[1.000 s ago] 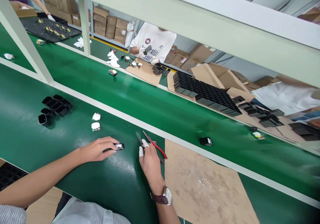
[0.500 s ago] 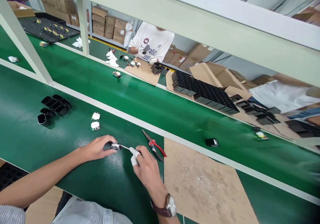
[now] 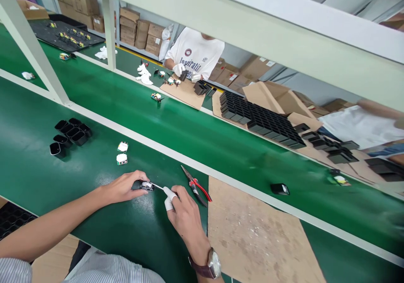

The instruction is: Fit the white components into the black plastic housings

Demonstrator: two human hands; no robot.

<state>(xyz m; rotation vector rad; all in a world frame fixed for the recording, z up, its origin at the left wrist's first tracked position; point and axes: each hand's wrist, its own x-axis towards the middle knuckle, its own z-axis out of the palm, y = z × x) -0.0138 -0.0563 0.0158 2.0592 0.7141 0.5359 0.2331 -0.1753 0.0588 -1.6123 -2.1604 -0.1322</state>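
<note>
Currently left hand (image 3: 130, 186) closed around small black plastic case (image 3: 147, 186) over green tabletop (image 3: 135, 228), right hand (image 3: 186, 215) pinching thin silver metal rod (image 3: 158, 186), tip at case's open end, red-handled steel pliers (image 3: 193, 183) just beside, black plastic cups (image 3: 78, 137) off left.

Worker's left forearm (image 3: 63, 222) is slanting in from the near left | left hand (image 3: 129, 186) is gripping, thumb and fingers pointing right | right wrist (image 3: 199, 249) is leaning leftward from the near side | right hand (image 3: 183, 209) is pinching, fingertips pointing left, hands facing but apart
</note>
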